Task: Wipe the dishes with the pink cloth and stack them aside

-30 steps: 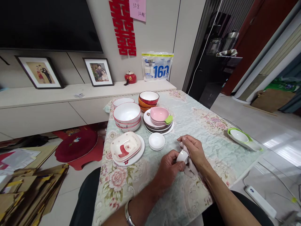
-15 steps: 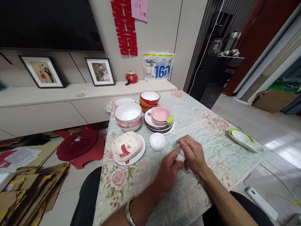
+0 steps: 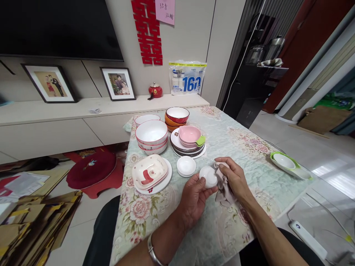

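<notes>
A small round white dish (image 3: 208, 177) is in my left hand (image 3: 192, 201), pinched between thumb and fingers and tilted toward me. Bunched in my right hand (image 3: 235, 178) is a greyish-pink cloth (image 3: 225, 192), which meets the dish's right edge and hangs down toward the tablecloth. Just left of the held dish, a short stack of small white dishes (image 3: 186, 166) rests on the table. Behind it stand dark-rimmed plates (image 3: 175, 140) bearing pink bowls (image 3: 190, 134) with a green handle.
Rectangular patterned dishes (image 3: 149, 171) sit on a white plate at the left. Behind them are red-rimmed white bowls (image 3: 151, 133) and red and orange bowls (image 3: 177, 115). A green-edged dish (image 3: 298, 171) holding a white one lies at the table's right edge.
My hands have moved apart slightly, with the right one shifting right. The white dish, mostly covered before, now shows its round face, and more of the cloth is visible.
</notes>
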The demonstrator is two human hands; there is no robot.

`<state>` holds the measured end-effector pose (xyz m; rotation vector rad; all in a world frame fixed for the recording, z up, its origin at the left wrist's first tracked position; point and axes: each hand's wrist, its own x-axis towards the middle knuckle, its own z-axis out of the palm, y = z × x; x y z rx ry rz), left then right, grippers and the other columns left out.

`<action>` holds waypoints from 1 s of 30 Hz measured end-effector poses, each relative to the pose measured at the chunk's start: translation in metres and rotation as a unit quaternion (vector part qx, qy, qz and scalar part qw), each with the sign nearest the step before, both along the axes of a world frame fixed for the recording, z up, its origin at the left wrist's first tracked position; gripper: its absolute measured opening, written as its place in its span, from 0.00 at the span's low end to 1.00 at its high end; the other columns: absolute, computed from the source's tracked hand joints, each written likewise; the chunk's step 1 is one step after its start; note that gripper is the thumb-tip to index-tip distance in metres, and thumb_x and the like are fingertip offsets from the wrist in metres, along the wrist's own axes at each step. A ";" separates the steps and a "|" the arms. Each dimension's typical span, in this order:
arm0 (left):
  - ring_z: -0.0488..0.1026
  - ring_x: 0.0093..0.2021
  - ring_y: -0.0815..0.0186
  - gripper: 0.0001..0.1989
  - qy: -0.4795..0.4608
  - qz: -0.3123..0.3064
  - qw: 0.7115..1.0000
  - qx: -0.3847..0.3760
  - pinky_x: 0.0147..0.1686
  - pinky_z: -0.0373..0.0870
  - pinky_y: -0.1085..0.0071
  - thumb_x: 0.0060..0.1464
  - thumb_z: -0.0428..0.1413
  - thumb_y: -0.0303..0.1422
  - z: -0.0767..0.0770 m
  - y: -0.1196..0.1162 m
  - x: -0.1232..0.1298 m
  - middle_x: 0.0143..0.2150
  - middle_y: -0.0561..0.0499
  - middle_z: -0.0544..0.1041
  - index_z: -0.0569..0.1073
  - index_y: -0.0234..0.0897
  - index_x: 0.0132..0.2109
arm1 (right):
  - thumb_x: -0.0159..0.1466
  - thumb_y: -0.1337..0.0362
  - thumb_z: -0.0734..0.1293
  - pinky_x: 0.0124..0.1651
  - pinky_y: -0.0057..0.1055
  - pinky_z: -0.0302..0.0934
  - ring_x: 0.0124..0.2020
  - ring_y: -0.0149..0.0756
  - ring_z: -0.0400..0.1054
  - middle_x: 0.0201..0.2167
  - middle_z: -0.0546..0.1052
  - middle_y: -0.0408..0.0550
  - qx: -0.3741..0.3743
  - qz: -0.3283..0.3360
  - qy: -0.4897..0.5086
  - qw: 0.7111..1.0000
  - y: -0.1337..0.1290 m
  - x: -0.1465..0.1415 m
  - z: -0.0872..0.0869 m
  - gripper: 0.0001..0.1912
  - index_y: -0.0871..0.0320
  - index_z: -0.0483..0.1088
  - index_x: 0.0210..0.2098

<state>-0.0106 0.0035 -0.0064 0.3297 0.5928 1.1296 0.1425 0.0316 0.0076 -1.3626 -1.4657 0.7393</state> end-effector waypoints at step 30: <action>0.72 0.50 0.58 0.20 0.017 0.022 0.998 0.051 0.52 0.66 0.65 0.46 0.66 0.37 -0.006 -0.001 0.002 0.46 0.45 0.78 0.75 0.36 0.46 | 0.63 0.72 0.61 0.37 0.35 0.64 0.35 0.39 0.68 0.31 0.73 0.48 0.138 0.112 -0.312 0.933 -0.014 -0.005 0.008 0.07 0.56 0.71 0.34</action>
